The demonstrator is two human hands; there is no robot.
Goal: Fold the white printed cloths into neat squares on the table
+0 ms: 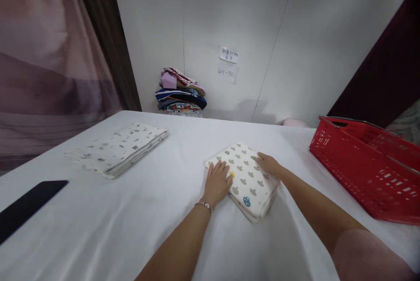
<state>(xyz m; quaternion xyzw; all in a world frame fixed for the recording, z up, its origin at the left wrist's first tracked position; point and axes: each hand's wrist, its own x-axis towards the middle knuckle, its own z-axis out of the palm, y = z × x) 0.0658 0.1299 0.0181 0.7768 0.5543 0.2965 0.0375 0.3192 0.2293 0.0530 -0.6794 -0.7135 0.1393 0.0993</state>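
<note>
A folded white cloth [244, 176] with grey, green, yellow and blue mushroom shapes lies on the white-covered table in front of me, turned cornerwise. My left hand [216, 183], with a bracelet at the wrist, rests flat on its left edge with the fingers spread. On the right side, my right hand [268, 163] lies on the cloth's upper right edge, fingers stretched out over it. The layers show along the cloth's lower edges. Further left lies another folded white cloth [127, 143] with grey prints, apart from both hands.
A red plastic basket [364, 171] stands at the right of the table [147, 224]. At the left edge lies a flat black object [31, 204]. Behind the table's far edge is a stack of folded fabrics [181, 93] against the wall, near paper notes [229, 54].
</note>
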